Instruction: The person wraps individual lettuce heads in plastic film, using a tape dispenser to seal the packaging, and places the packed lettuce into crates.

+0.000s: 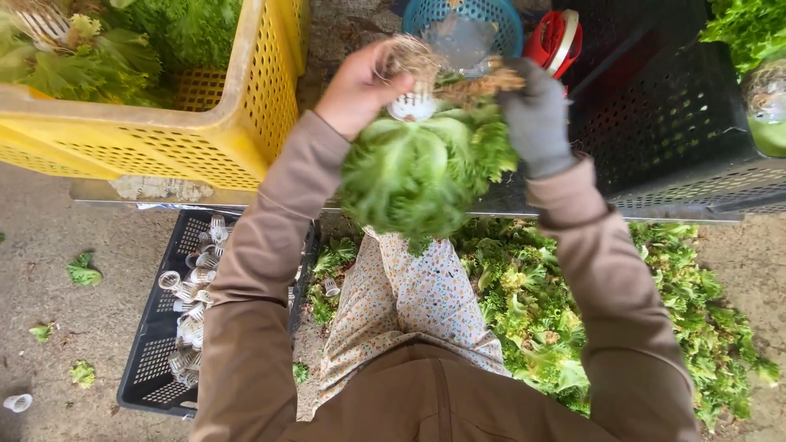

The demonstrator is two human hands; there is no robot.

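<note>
Two hands hold one head of lettuce (422, 168) up between them, in the air above the front edge of the counter (155, 195). The left hand (360, 86), bare, is closed around the tangle of roots (426, 65) at the top, just above the small white net cup (412, 105) at the plant's base. The right hand (536, 115), in a grey glove, grips the root end and the upper leaves from the other side. The lettuce hangs roots away from the person and leafy head toward them, its long axis running from the roots down to the frilly leaves. A yellow crate (205, 123) with more lettuce sits to the left on the counter, a black crate (671, 123) to the right. Below, a dark crate (155, 352) on the ground holds many white cups, and cut leaves (573, 311) lie heaped on the ground.
</note>
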